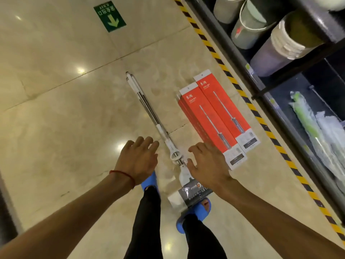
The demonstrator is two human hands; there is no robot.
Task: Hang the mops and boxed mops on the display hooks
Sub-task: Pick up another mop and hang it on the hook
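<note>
Two hands hover above the floor holding nothing: the left hand (139, 161) and right hand (207, 165) both have fingers spread and loosely straight. Between the two sets of fingertips lie the mops (149, 111), with handles running away past them and heads back under the right wrist, by the blue slippers (197, 208). The red boxed mops (214, 116) lie just beyond the right fingers. Further right run striped tape (220, 62) and a dark shelf (280, 101) of buckets (250, 28).
</note>
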